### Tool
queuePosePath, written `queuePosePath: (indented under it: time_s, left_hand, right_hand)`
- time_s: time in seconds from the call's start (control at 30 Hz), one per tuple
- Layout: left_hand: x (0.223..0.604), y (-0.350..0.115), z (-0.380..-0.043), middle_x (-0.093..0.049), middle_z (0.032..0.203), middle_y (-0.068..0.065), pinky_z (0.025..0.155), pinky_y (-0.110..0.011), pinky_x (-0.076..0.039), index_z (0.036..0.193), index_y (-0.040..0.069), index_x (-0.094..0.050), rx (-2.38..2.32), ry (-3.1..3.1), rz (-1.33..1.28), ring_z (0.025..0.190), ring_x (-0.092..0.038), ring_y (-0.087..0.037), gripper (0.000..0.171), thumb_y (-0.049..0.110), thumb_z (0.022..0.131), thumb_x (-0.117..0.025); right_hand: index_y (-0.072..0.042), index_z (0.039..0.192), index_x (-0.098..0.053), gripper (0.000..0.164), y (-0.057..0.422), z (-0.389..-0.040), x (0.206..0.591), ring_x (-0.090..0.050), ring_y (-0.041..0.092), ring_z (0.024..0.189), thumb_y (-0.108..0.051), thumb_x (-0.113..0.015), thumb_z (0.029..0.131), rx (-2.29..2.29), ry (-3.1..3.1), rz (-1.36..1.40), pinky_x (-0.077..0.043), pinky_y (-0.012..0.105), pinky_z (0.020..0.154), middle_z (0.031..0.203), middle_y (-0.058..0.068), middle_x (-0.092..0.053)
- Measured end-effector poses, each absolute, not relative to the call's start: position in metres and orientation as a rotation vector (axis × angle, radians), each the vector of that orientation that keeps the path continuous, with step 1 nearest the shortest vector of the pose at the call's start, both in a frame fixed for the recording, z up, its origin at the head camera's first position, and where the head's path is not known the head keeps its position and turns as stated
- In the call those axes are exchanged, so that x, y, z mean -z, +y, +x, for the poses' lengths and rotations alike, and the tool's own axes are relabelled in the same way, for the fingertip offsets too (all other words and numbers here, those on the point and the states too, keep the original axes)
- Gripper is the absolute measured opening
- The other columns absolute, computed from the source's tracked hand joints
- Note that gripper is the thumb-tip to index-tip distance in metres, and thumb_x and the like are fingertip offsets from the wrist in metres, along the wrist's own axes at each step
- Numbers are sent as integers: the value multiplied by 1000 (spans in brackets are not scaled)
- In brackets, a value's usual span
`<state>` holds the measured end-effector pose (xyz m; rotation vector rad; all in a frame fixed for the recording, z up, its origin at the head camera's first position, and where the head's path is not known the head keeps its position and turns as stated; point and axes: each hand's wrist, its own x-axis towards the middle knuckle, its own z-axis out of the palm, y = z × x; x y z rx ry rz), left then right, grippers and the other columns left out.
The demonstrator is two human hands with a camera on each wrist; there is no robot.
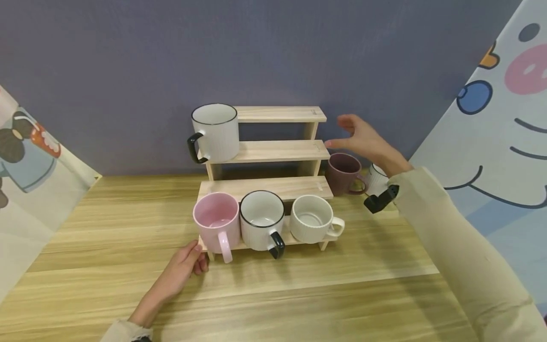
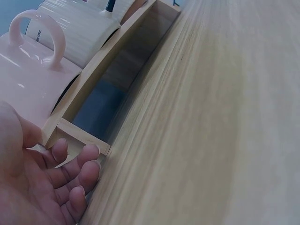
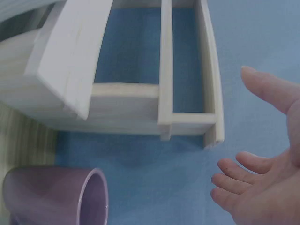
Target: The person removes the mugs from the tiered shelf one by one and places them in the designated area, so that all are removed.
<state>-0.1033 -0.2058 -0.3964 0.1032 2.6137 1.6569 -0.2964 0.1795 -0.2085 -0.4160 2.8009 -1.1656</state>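
A tiered wooden rack stands against the back wall. My left hand grips the left end of its lowest board, the thumb on the board and the other fingers curled below, as the left wrist view shows. Nearest that hand is a pink mug; beside it on the lowest tier are a black-rimmed white mug and a cream cup. Another black-rimmed white mug sits higher, at the rack's left. My right hand, thumb and fingers spread, hovers by the rack's right end, holding nothing.
Below the right hand, a mauve mug stands on the wooden table, right of the rack. Behind it is a white mug, partly hidden by the right wrist. Printed cloths flank the table at both sides.
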Motion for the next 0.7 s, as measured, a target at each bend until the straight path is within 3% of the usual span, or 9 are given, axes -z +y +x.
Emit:
queuePosePath:
  time_s: [0.7]
  left_hand:
    - [397, -207, -100, -58, 73, -8, 58, -24, -47, 90, -5, -54, -1674, 2613, 109, 62, -51, -10, 31, 11, 103, -32]
  right_hand:
    - [-9, 150, -20, 88, 109, -294, 187, -25, 24, 143, -31, -72, 83, 1237, 2685, -653, -24, 42, 116, 154, 9, -27]
